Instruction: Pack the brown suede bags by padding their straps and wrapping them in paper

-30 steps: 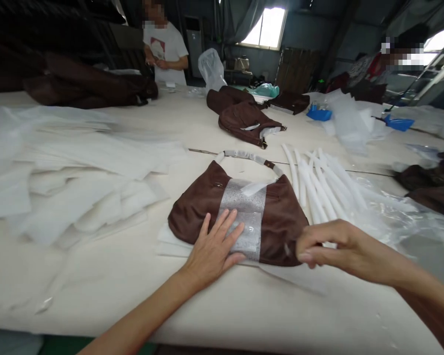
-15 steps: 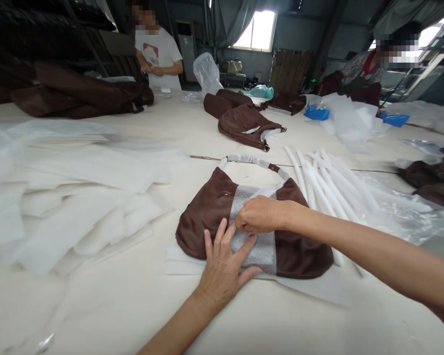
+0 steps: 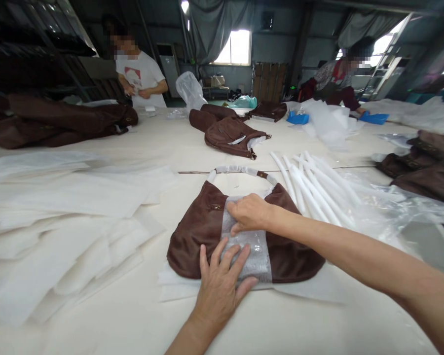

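Observation:
A brown handbag [image 3: 192, 241] lies flat in front of me, its curved handle [image 3: 237, 169] wrapped in white and pointing away from me. A translucent grey-white wrap [image 3: 253, 254] runs as a band down the middle of the bag, with shiny glints on it. My left hand [image 3: 222, 281] is spread open over the lower part of the band and the bag, fingers apart. Above it, my right hand [image 3: 249, 212] rests on the upper part of the band with its fingers curled; whether anything is in them is hidden. White sheets [image 3: 177, 288] stick out from under the bag.
Loose white sheets [image 3: 77, 222] spread out at left. White foam tubes [image 3: 311, 187] and clear plastic [image 3: 392, 207] lie at right. Other brown bags [image 3: 233, 135] lie farther back, and more are piled on both sides. Two people [image 3: 140, 74] are across the table.
My view has shifted slightly to the right. The right hand has drawn up and away from the left fingers, baring more of the wrap. The left hand has stayed spread on the bag.

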`<act>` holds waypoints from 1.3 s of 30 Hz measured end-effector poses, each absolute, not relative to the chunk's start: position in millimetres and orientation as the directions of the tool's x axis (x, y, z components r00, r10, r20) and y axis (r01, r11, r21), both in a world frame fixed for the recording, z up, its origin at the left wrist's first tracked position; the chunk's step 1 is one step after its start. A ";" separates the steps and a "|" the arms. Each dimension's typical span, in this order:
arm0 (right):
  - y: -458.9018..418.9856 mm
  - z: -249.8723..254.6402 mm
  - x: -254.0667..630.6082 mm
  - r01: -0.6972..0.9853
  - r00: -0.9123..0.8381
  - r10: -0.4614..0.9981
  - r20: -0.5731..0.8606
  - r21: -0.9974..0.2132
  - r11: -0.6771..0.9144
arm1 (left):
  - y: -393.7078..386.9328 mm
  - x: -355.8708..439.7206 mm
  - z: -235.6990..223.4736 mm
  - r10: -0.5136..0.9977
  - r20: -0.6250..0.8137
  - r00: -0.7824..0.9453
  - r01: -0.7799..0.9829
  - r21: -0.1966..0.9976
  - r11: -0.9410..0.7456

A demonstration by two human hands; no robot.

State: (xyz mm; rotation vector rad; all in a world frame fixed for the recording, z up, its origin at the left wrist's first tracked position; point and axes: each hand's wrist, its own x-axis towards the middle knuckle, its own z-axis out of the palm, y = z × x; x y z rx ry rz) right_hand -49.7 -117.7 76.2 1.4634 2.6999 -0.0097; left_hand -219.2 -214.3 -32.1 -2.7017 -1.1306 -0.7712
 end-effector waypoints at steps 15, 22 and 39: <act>-205.2 38.0 114.1 0.555 0.396 0.911 -0.117 -0.760 -0.339 | -183.1 -256.8 -3.3 0.717 0.584 0.381 0.693 0.333 -0.639; -172.4 30.1 103.0 0.610 0.345 0.911 -0.224 -0.684 -0.399 | -125.0 -322.0 -10.5 0.992 0.086 -0.096 0.489 0.872 -0.029; -157.2 35.9 96.5 0.108 0.150 0.851 -0.503 -0.847 -0.520 | -117.6 -335.4 -20.0 0.898 -0.440 -0.031 -0.201 0.882 0.425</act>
